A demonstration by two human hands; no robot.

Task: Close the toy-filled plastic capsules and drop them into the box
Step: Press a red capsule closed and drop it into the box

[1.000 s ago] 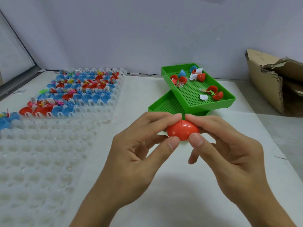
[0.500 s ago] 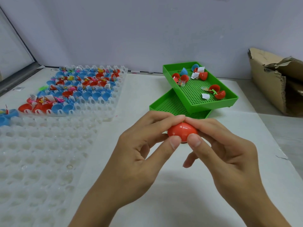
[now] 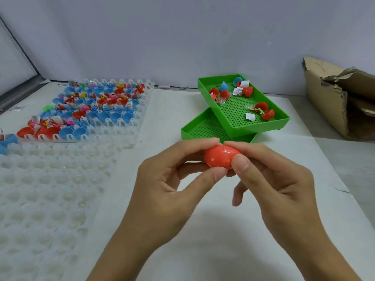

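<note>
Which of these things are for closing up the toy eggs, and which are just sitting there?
For the job: red capsule, pinched by left hand and right hand; open capsules in the green tray; cardboard box.

Just lying there: empty clear blister tray.

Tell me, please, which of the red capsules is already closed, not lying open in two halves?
The red capsule pinched between the left hand and the right hand. Its halves meet at a seam; those in the upper green tray lie open.
</note>
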